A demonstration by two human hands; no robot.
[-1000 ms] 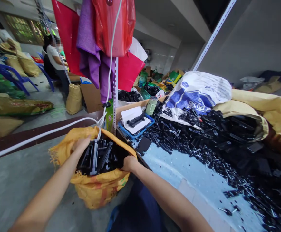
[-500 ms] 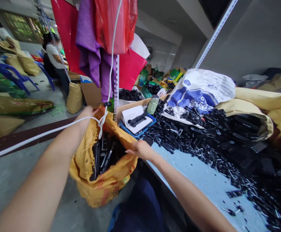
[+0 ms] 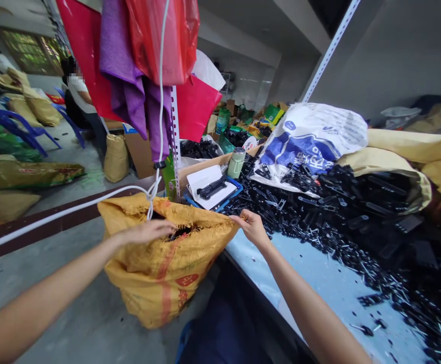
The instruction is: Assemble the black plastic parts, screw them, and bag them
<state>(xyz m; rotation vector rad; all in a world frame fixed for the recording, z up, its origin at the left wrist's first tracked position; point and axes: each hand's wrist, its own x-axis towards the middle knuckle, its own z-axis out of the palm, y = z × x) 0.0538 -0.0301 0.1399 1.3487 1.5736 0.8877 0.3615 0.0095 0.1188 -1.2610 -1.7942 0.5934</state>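
A yellow woven sack (image 3: 144, 283) with red print and a frayed rim stands on the floor, its mouth drawn to a narrow slit. My right hand (image 3: 254, 228) pinches the right corner of its rim and pulls it taut. My left hand (image 3: 150, 232) lies across the front of the mouth, fingers stretched out and somewhat blurred, touching or just above the cloth. Only a little of the dark contents shows through the slit. A white cable (image 3: 129, 188) with a knot hangs over the back of the sack's mouth.
On the right, a light-blue table (image 3: 311, 268) bears a heap of black plastic parts (image 3: 330, 227) and screws. A blue tray (image 3: 235, 191) and a green flask (image 3: 237, 163) stand near its left edge. A purple towel (image 3: 124, 76) hangs above. A person (image 3: 82, 98) is at the back left.
The sack's wide-open mouth has been drawn nearly closed. My right hand has moved right with its corner; my left hand has left the back rim and come down to the front.
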